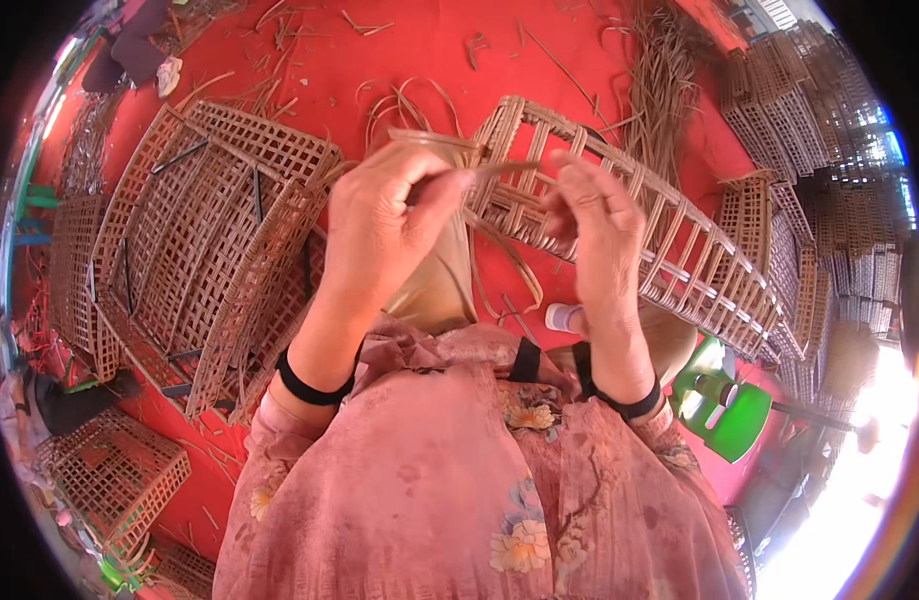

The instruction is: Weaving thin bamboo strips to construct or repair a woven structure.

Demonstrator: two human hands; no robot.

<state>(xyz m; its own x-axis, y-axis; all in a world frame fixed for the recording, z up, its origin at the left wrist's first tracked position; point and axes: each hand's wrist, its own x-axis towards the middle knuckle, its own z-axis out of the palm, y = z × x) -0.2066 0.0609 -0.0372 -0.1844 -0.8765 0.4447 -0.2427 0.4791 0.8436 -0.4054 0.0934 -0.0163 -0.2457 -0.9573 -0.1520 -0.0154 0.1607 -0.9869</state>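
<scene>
A thin brown weaving strip (pixel 517 166) stretches between my hands above my knees. My left hand (pixel 385 215) pinches it between thumb and fingers, and part of the strip loops over that hand. My right hand (pixel 605 220) has its fingers curled at the other end, with thumb and fingertips close together on the strip; motion blurs them slightly. Beneath and beside my right hand lies a long, open-weave basket frame (pixel 680 255), slanting from the upper middle down to the right. Loose ends of strip (pixel 515 262) hang from its near side between my knees.
Large woven baskets (pixel 215 240) are nested on the left, with another basket (pixel 120 465) lower left. A bundle of strips (pixel 665 85) lies at the far right on the red floor (pixel 430 50), amid scraps. Stacked baskets (pixel 780 110) line the right; a green stool (pixel 735 420) stands near.
</scene>
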